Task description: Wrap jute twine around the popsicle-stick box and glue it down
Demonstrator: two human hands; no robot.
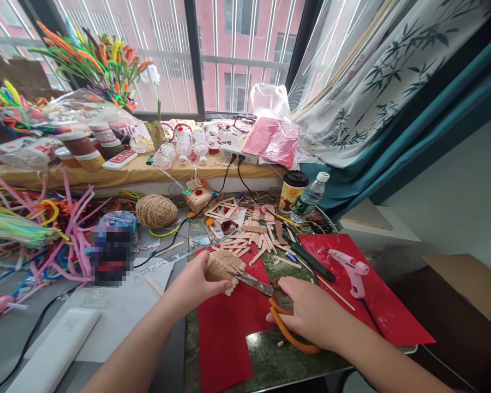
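Observation:
My left hand [200, 281] is closed around a small twine-wrapped craft piece [223, 266], whose lower edge shows pale wooden stick ends. In my right hand [306, 308] is a pair of scissors [284, 322] with orange-wrapped handles. Its blades point left and lie against the twine-wrapped piece, slightly apart near the tips. Whether a strand of twine sits between them is too small to tell. Beneath both hands lies a red sheet [233, 338] on a dark green tabletop.
Loose craft sticks [257, 229] are heaped behind my hands. To the right, a pink glue gun [354, 273] rests on another red sheet [393, 311]. A water bottle [309, 199] and a paper cup [292, 192] stand at the back. A twine ball [156, 211] sits left.

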